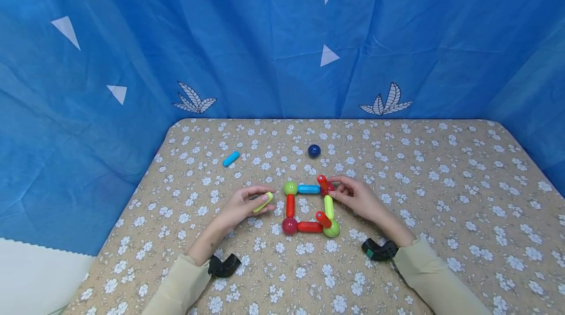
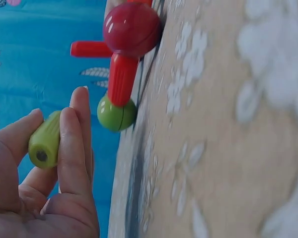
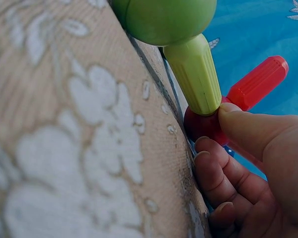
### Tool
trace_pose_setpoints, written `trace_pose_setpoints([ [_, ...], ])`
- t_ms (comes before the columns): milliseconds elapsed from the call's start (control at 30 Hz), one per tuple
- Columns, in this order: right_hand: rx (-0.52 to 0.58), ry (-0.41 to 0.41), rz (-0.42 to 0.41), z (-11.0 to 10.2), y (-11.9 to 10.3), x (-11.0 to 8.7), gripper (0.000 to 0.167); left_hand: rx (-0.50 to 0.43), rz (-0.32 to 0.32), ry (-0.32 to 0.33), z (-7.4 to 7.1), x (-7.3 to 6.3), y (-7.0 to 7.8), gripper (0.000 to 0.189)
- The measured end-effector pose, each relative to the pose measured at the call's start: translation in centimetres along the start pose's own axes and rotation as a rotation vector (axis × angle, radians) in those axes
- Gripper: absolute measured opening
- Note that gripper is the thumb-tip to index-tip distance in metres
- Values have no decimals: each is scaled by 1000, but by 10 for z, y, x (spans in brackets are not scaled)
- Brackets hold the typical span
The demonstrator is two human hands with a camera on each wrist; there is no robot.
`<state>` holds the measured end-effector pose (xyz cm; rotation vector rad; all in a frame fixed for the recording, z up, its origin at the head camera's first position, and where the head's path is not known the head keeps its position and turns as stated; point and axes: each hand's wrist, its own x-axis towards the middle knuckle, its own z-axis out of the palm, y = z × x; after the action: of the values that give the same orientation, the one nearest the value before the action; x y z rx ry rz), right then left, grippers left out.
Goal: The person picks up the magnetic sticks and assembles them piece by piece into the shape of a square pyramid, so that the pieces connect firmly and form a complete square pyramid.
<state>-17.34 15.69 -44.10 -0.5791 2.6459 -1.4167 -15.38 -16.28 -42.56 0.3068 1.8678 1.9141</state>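
Note:
My left hand [image 1: 238,207] pinches a yellow-green magnetic rod [image 2: 45,141] between thumb and fingers, above the table and left of a square of magnetic rods and balls. My right hand [image 1: 359,201] grips the red ball [image 3: 201,124] at the square's back right corner. Green balls sit at the back left [image 1: 290,188] and front right [image 1: 334,229]; a crimson ball [image 1: 289,226] is at the front left. A blue rod [image 1: 309,189], red rods and a yellow-green rod [image 1: 328,206] form the sides. Red rods [image 1: 323,219] stand up from both right-hand balls.
Farther back on the flowered tablecloth [image 1: 441,182] lie a loose blue rod [image 1: 231,159], at the left, and a dark blue ball [image 1: 314,151], behind the square. A blue curtain [image 1: 273,35] hangs behind the table. Each wrist wears a black device [image 1: 224,266].

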Motion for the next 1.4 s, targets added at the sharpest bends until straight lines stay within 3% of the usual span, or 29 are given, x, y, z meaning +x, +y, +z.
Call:
trace_pose_setpoints([
  [233,0,0,4,0,-1,0,31,-34,-12,-24,11,1,2,36],
  [433,-10,3,8,0,-1,0,32,-48,25,-21,19,1,1,36],
  [667,-6,0,0,0,1,1,32,82,67,84,26,1,1,31],
  [833,-13,2,-5,0,0,1,33,19,78,109,32,0,4,31],
  [1200,-13,6,8,-1,-2,1,33,-54,119,53,43,0,3,32],
  [1400,-3,2,11,-1,-1,2,32,-13,149,8,46,-1,4,29],
])
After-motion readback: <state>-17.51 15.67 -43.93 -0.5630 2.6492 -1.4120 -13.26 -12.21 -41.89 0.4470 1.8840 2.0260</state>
